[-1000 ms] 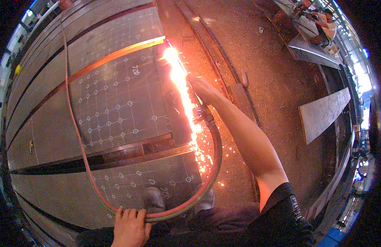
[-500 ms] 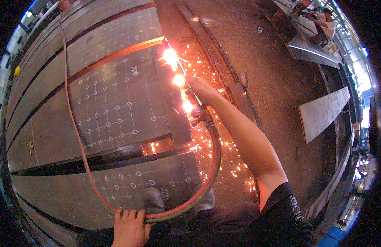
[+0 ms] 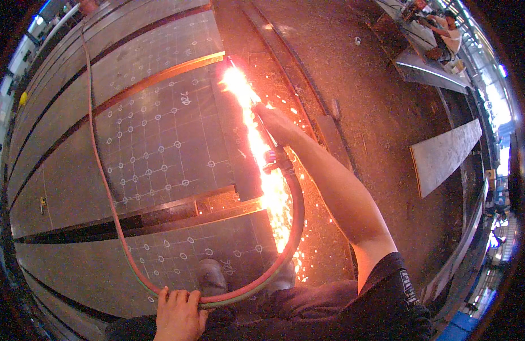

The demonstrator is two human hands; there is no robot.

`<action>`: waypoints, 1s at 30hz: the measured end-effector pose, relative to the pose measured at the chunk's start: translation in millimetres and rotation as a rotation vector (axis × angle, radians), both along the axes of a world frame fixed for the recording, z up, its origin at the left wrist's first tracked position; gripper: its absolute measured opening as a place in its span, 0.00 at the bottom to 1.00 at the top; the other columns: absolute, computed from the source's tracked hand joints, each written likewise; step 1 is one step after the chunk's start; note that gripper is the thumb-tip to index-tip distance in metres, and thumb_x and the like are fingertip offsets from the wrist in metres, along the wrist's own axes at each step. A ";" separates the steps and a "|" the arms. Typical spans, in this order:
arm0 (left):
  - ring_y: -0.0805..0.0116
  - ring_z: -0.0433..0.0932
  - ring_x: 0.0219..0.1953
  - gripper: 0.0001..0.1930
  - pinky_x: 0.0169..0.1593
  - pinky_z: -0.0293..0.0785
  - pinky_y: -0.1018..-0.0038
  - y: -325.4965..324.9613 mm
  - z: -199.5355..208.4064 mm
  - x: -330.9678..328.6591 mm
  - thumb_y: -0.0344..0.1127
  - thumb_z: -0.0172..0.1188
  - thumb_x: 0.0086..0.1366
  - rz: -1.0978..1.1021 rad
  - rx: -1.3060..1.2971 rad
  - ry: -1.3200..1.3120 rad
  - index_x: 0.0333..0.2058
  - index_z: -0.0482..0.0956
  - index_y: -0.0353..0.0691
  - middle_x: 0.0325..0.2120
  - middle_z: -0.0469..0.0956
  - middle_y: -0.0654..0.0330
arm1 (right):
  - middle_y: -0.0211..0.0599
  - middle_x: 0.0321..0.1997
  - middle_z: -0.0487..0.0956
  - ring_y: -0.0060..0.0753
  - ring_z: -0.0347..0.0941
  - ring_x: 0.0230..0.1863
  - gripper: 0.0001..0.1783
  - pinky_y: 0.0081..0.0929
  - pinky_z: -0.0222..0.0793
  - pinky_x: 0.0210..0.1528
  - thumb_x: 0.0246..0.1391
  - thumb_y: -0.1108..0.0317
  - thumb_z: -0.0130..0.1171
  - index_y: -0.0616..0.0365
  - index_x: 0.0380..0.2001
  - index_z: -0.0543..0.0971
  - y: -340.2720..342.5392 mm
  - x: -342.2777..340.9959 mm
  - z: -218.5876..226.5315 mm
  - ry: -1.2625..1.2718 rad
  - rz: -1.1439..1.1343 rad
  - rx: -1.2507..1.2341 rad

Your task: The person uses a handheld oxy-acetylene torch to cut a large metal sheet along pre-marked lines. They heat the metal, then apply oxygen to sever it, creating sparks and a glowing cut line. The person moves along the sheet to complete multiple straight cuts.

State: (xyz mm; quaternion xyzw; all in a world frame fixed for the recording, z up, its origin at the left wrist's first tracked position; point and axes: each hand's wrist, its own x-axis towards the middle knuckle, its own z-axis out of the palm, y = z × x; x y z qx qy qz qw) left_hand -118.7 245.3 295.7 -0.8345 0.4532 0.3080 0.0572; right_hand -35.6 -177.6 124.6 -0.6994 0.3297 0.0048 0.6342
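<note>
My right hand [image 3: 275, 123] is closed round a cutting torch [image 3: 280, 161], whose flame burns at the right edge of a grey steel plate [image 3: 160, 128]. White glare and a stream of sparks run down along that edge and hide the cut itself and the torch's tip. Rows of chalk circles and lines mark the plate. From the torch's rear a paired red and green hose [image 3: 279, 266] loops down to my left hand [image 3: 180, 316], whose fingers wrap over it near the lower edge.
My shoes [image 3: 212, 275] stand by another chalk-marked plate [image 3: 177, 250] below a dark gap. The hose runs on up the left across the plates. Right lie a rail-like steel strip [image 3: 296, 74] and a loose tapered plate [image 3: 447, 158]. Another person [image 3: 448, 37] works far right.
The separate bright spots along the plate edge have grown into one long, brighter stream of sparks reaching further down. Both hands and the hose have stayed nearly in place.
</note>
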 end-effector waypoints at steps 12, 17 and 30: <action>0.54 0.74 0.47 0.22 0.62 0.56 0.51 0.5 -6.7 -2.6 0.43 0.64 0.53 -0.001 0.065 0.031 0.45 0.74 0.40 0.38 0.76 0.53 | 0.41 0.23 0.74 0.36 0.71 0.22 0.34 0.39 0.66 0.27 0.55 0.41 0.44 0.68 0.34 0.75 1.6 -10.0 21.7 0.051 0.012 0.033; 0.50 0.73 0.49 0.21 0.59 0.62 0.55 -3.3 3.2 -1.0 0.38 0.59 0.57 0.045 0.071 0.040 0.49 0.73 0.39 0.41 0.76 0.50 | 0.46 0.24 0.74 0.41 0.72 0.27 0.34 0.42 0.66 0.29 0.55 0.41 0.42 0.68 0.37 0.75 7.0 -7.5 19.5 0.047 0.011 0.027; 0.53 0.74 0.47 0.21 0.61 0.58 0.50 4.1 -8.7 -3.4 0.43 0.65 0.52 -0.022 0.043 0.021 0.44 0.75 0.40 0.37 0.76 0.53 | 0.45 0.26 0.77 0.35 0.73 0.23 0.31 0.36 0.68 0.23 0.61 0.43 0.41 0.64 0.37 0.76 -3.1 -10.0 11.4 0.077 0.138 -0.123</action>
